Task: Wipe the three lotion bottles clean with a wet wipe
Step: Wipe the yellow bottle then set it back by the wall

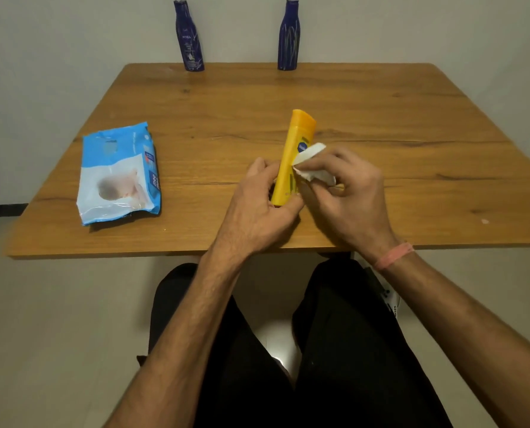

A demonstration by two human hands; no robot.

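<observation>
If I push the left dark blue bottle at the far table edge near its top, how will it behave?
The left blue bottle is tall on a narrow base, so it would probably tip. It stands at the table edge, so it might fall off. Its round body would likely roll.

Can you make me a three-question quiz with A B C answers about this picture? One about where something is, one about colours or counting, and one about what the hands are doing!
1. Where is the wet wipes pack?
A. On the table's left side
B. Between the blue bottles
C. On the floor

2. How many dark blue bottles stand at the table's far edge?
A. One
B. Two
C. Three

3. What is the right hand doing?
A. Resting flat and empty
B. Opening the pack
C. Pressing a white wipe on the yellow lotion bottle

Answers:
1. A, it lies on the wooden table, left of both hands.
2. B, a left blue bottle and a right blue bottle.
3. C, while the left hand grips the bottle's base.
</observation>
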